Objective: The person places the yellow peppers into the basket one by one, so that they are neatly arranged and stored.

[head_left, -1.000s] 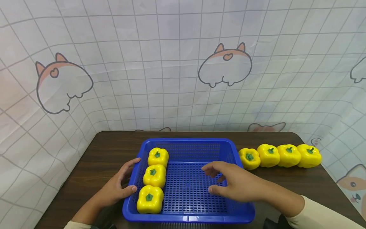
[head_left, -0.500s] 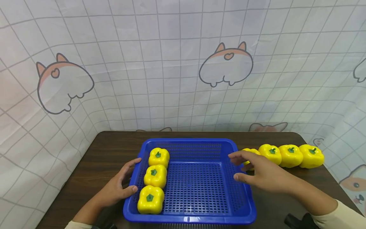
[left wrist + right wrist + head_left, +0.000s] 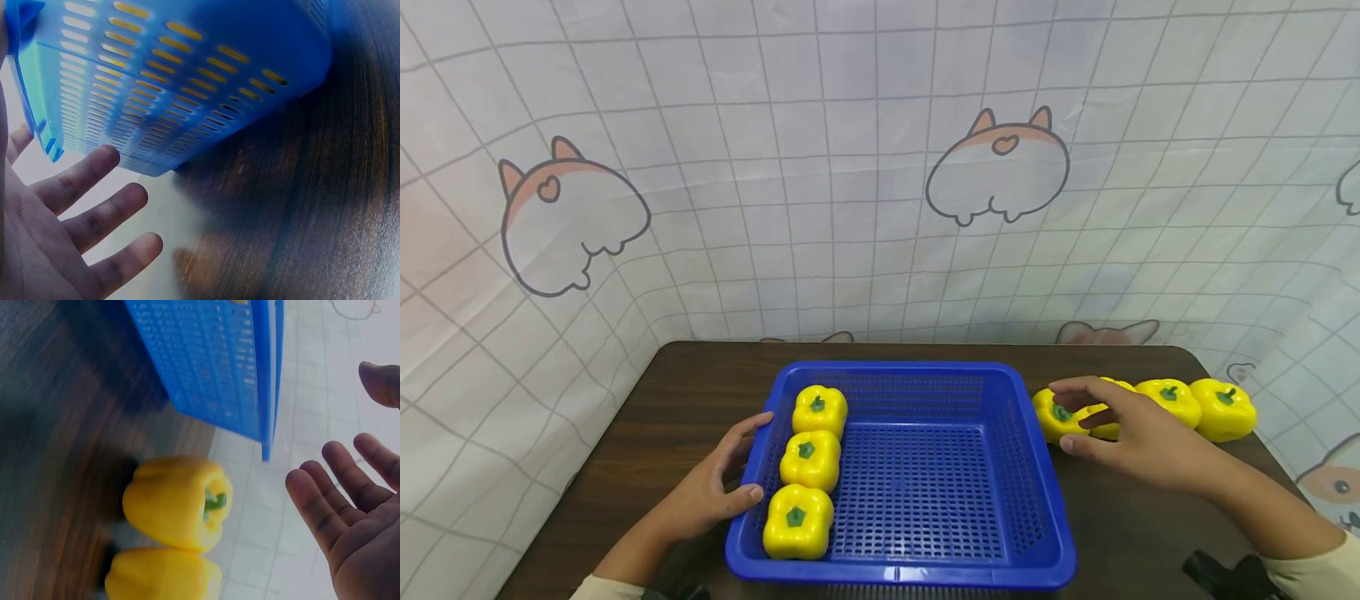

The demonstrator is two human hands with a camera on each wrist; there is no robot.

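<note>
A blue plastic basket (image 3: pixel 917 575) with perforated walls stands on the table. Along its left side inside, three yellow bell peppers (image 3: pixel 797 523) form a column. My left hand (image 3: pixel 707 487) rests at the basket's left rim, thumb and fingers spread; in the left wrist view its fingers (image 3: pixel 106 215) are extended beside the slotted wall. To the right of the basket lies a row of several yellow bell peppers (image 3: pixel 1223 410). Above the row's left end hovers my right hand (image 3: pixel 1131 429), fingers loosely bent and holding nothing. It partly hides the second pepper. The right wrist view shows a pepper (image 3: pixel 178 503) apart from the hand.
The dark wooden table (image 3: pixel 625 433) ends at a wall covered with a white grid-patterned cloth (image 3: pixel 850 208). The basket's right wall (image 3: pixel 1026 467) stands close to the nearest pepper of the row. A black object (image 3: pixel 1232 575) is near the right forearm.
My right hand has moved right, from over the basket's inside to above the left end of the pepper row. The left hand stays at the basket's rim.
</note>
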